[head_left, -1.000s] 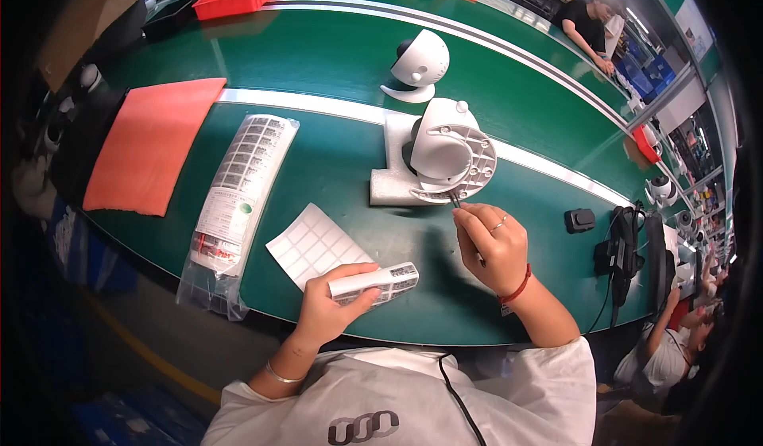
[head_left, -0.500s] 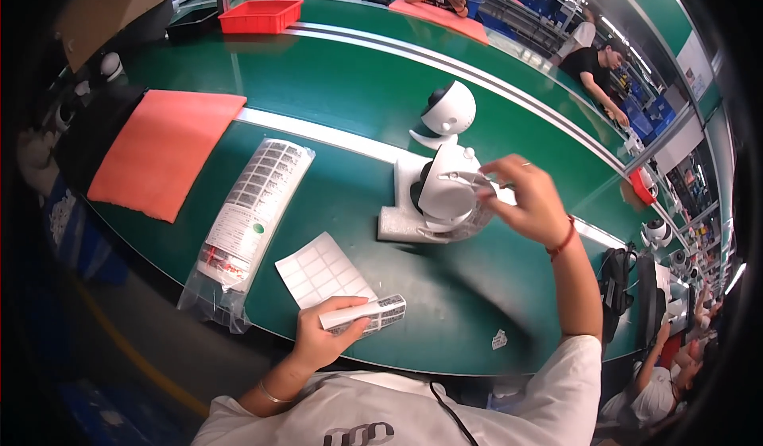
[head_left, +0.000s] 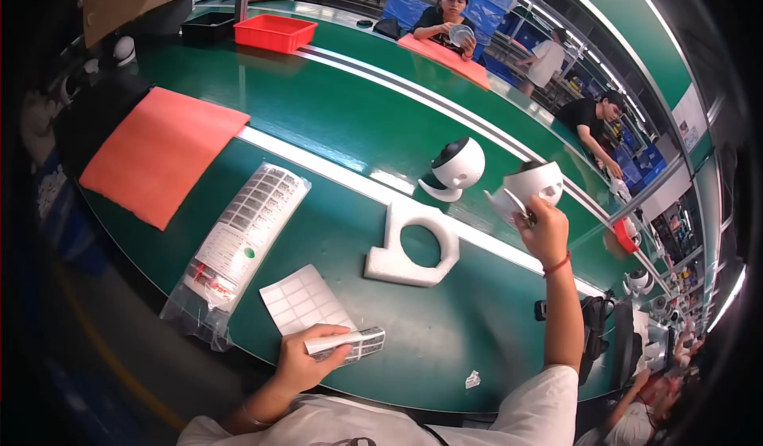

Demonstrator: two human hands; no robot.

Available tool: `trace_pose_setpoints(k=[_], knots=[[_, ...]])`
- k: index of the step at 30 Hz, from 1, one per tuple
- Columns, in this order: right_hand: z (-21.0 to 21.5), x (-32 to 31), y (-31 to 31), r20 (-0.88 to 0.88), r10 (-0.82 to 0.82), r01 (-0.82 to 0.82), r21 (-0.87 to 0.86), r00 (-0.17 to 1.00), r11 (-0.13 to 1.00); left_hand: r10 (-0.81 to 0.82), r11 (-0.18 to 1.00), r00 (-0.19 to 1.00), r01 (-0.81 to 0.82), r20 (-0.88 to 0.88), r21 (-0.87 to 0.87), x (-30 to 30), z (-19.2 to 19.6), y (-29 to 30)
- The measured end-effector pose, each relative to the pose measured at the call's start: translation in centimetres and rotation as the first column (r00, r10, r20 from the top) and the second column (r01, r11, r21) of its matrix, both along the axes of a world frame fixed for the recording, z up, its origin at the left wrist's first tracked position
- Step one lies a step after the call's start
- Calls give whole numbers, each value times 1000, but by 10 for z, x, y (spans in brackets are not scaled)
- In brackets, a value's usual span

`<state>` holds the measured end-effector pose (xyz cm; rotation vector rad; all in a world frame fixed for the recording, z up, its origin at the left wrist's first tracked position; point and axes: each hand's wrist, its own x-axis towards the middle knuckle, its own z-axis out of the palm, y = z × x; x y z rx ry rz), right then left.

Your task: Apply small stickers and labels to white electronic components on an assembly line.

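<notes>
My left hand (head_left: 300, 364) pinches the folded end of a label sheet (head_left: 364, 343) near the table's front edge. Small dark printed labels show on that end, while the pale part with a grid of outlines lies flat beyond my fingers. My right hand (head_left: 547, 235) grips a white round camera (head_left: 537, 179) by its base, raised above the right side of the table. A ring-shaped white foam holder (head_left: 447, 265) lies between my hands with nothing in its opening. Behind it stands a second white round camera (head_left: 467, 165) with a dark front.
A bagged stack of label sheets (head_left: 248, 231) lies left, beside an orange mat (head_left: 163, 152). A red tray (head_left: 275, 34) stands far left. Scrap paper (head_left: 473, 379) lies near the front edge; black cables (head_left: 598, 319) are at right. Several people sit or stand across the bench.
My right hand has lifted the white camera out of the foam holder and carried it right and away from me. My left hand still holds the label sheet. The view has shifted slightly.
</notes>
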<state>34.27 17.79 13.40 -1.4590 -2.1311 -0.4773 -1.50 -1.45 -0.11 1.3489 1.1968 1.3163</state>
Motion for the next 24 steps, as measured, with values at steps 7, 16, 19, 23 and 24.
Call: trace_pose_setpoints(k=[7, 16, 19, 23, 24], knots=[[-116, 104, 78, 377, -410, 412, 80, 831, 908, -7, 1000, 999, 7, 34, 7, 4, -1, 4], [-145, 118, 117, 364, -405, 448, -39, 839, 893, 20, 999, 1000, -20, 15, 26, 5, 0, 3], [-132, 85, 106, 339, -297, 331, -44, 893, 943, 25, 1000, 1000, -25, 9, 18, 3, 2, 4], [-129, 43, 94, 254, -31, 67, -133, 967, 989, 25, 999, 999, -26, 25, 41, 5, -3, 5], [-131, 42, 97, 245, -49, 98, -192, 968, 976, 12, 1000, 1000, -12, 28, 14, 6, -2, 6]])
